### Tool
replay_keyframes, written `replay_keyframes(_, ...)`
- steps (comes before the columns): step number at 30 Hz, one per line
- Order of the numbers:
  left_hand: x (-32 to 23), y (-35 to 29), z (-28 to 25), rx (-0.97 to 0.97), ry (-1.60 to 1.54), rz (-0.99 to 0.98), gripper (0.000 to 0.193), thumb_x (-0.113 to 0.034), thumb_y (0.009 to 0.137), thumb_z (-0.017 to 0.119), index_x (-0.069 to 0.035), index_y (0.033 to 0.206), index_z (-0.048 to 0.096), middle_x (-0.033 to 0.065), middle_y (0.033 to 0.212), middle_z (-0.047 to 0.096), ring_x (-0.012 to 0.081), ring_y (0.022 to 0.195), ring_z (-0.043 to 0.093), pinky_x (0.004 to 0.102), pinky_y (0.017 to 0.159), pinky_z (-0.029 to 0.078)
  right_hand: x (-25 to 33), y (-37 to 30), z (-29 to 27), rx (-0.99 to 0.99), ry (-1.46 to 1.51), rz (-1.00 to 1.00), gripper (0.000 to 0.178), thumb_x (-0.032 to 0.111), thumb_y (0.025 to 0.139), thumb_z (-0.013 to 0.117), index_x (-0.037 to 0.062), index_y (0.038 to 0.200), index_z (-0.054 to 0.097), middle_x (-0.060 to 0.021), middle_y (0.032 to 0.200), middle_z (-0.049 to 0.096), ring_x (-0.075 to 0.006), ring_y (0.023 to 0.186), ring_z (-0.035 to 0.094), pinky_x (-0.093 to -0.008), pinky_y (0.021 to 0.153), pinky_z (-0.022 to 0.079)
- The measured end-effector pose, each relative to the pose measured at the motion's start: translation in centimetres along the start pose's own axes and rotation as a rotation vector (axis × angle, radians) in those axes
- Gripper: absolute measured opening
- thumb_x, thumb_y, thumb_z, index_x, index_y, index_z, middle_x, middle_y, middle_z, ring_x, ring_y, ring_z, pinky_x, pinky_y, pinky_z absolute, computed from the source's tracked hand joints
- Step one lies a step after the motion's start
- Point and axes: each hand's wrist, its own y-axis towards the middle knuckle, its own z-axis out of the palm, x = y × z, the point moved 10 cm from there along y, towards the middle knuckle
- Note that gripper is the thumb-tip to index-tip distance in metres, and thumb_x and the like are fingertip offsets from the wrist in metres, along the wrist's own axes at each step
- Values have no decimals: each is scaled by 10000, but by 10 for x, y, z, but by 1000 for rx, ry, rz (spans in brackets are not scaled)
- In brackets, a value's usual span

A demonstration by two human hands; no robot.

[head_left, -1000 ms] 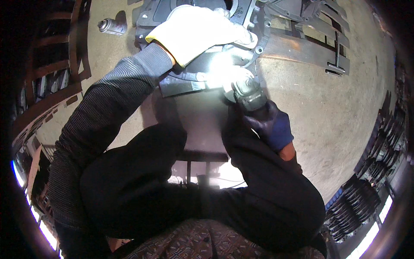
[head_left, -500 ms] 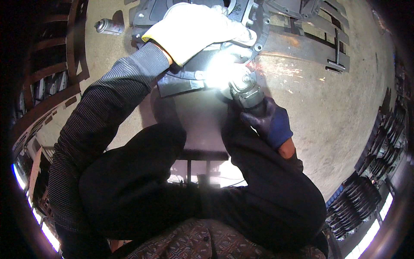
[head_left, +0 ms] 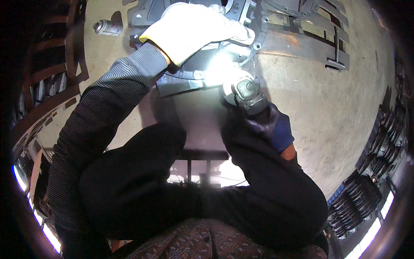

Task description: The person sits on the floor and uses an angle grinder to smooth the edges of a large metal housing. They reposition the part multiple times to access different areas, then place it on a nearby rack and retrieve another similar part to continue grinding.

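My left hand [head_left: 194, 31], in a white glove with a yellow cuff, lies across a grey metal casting [head_left: 258, 45] with bolt holes round its rim. Its fingers are closed on the casting near a raised lug; bright glare hides some finger detail. My right hand [head_left: 269, 123], in a dark blue glove, is wrapped round an angle grinder [head_left: 248, 90]. The grinder's head is close to the near edge of the casting, beside a glaring patch of light. No sparks show. A flat metal plate [head_left: 174, 85] juts out from under the casting.
On the concrete floor at the left lies a spray can [head_left: 108, 27]. Slotted steel plates [head_left: 302, 45] and another casting [head_left: 291, 6] are at the far right. Dark metal racking [head_left: 49, 45] lines the left side; stacked dark parts [head_left: 355, 203] stand at the right.
The grinder has drawn slightly back and right, away from the casting's edge. The spray of sparks to its right is gone. My left hand has barely shifted.
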Motion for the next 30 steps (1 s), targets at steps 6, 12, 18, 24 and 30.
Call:
replay_keyframes(6, -4, -1, 4, 1, 159, 31, 397, -463, 1097, 561, -214, 1374, 698, 146, 1208, 754, 262, 960, 769, 361, 833, 613, 15, 7, -5, -17, 56, -64, 911, 637, 796, 864, 102, 1486, 604, -218, 1179, 780, -419, 1083, 761, -463, 922, 622)
replay_keyframes(12, -4, 4, -12, -11, -50, 59, 412, -485, 1089, 577, -210, 1368, 704, 143, 1154, 759, 262, 936, 764, 365, 814, 608, 16, 15, 1, 33, 10, -31, 912, 640, 809, 845, 102, 1501, 591, -216, 1194, 778, -422, 1098, 755, -476, 939, 612)
replay_keyframes(18, -9, -3, -11, -120, 84, 87, 343, -407, 1089, 581, -224, 1344, 720, 140, 1077, 758, 256, 908, 755, 366, 795, 603, 20, 11, -4, -35, 67, -83, 837, 549, 776, 915, 38, 1389, 663, -236, 1166, 779, -390, 1073, 771, -451, 919, 614)
replay_keyframes(24, -2, -7, -9, -208, 84, 140, 335, -364, 1088, 576, -193, 1345, 708, 120, 1089, 751, 241, 899, 748, 356, 768, 598, 20, 14, -3, 13, -7, -41, 921, 632, 800, 854, 110, 1511, 591, -218, 1230, 769, -417, 1107, 754, -484, 961, 608)
replay_keyframes(30, -6, -1, -14, -90, 53, 33, 362, -405, 1109, 542, -168, 1316, 720, 157, 1107, 753, 248, 920, 757, 374, 800, 605, 20, 14, -2, 29, -31, -22, 913, 634, 798, 855, 111, 1503, 601, -224, 1215, 772, -414, 1091, 759, -486, 944, 614)
